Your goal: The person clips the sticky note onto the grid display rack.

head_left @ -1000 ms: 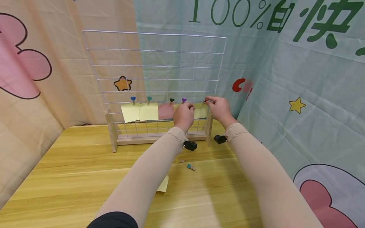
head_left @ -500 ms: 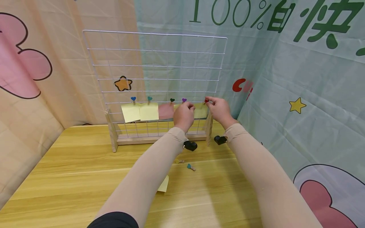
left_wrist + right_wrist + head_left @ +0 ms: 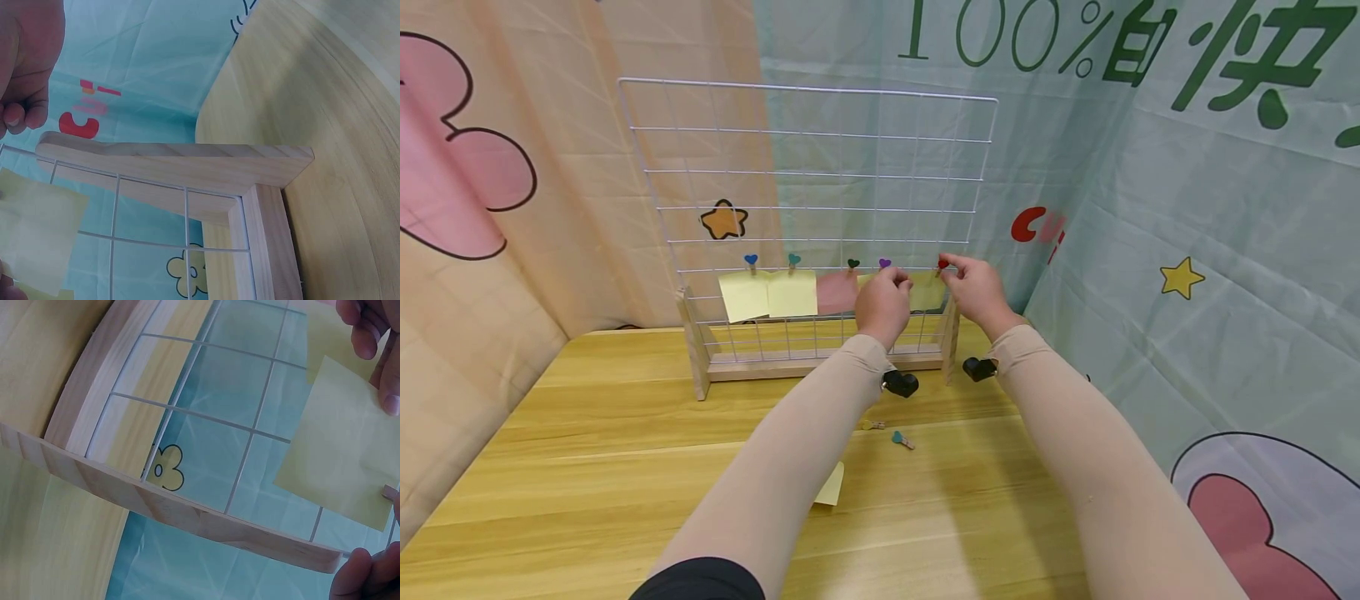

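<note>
In the head view my left hand point(image 3: 883, 308) pinches the left edge of a yellow sticky note point(image 3: 930, 292) at the right end of a row on a white wire grid point(image 3: 820, 175). My right hand point(image 3: 979, 292) pinches a small clip with a red heart point(image 3: 942, 263) at that note's upper right corner. The right wrist view shows the clip's wooden tip point(image 3: 390, 492) over the note point(image 3: 344, 444). To the left hang more yellow notes point(image 3: 792, 293) and a pink note point(image 3: 836, 292), under heart clips in blue point(image 3: 750, 260), teal point(image 3: 793, 260), dark green point(image 3: 852, 263) and purple point(image 3: 883, 264).
Wooden feet point(image 3: 695, 346) hold the grid upright on the wooden table point(image 3: 587, 467). A teal heart clip point(image 3: 902, 440) and a yellow clip point(image 3: 872, 425) lie in front of it. Another yellow note point(image 3: 831, 486) is partly hidden by my left forearm. Printed cloth point(image 3: 1262, 275) hangs behind and beside.
The red heart of the clip has turned upright and shows more fully at my right fingertips. My left hand stays where it was on the note.
</note>
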`<state>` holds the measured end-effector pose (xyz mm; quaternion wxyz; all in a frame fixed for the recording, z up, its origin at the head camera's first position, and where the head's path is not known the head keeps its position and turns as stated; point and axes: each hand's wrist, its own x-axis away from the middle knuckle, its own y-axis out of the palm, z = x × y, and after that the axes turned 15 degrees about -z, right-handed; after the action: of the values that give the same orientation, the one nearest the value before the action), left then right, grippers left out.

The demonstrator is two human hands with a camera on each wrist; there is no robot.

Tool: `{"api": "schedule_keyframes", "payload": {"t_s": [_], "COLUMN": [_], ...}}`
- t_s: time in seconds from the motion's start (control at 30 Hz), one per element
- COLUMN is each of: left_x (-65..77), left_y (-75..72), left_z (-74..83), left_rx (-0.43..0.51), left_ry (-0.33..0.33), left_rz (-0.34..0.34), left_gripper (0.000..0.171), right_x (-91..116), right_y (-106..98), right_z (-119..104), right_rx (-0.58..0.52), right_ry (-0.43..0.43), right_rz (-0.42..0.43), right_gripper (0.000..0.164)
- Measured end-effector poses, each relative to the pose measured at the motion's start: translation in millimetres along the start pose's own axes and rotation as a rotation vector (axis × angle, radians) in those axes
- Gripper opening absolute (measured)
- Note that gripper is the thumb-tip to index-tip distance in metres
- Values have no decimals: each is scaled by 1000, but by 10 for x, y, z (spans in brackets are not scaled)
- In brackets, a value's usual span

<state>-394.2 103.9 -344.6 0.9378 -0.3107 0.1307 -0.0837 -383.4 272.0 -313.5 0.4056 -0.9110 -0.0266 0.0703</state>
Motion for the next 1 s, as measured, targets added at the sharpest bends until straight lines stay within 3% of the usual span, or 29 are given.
{"api": "schedule_keyframes", "payload": {"t_s": [0.6, 1.0], "left_x": [-21, 67], "left_y": [9, -40], "left_z": [-27, -20], "left_rx": [9, -17], "left_ry": [-10, 5], "left_rz": [15, -11], "left_gripper": [17, 17], "right_x": [21, 90], "right_y": [-4, -7], "right_z": [6, 22], "right_rx": [-47, -48], "right_ry": [-26, -53], "right_rz": [-22, 27], "right_gripper": [47, 48]}}
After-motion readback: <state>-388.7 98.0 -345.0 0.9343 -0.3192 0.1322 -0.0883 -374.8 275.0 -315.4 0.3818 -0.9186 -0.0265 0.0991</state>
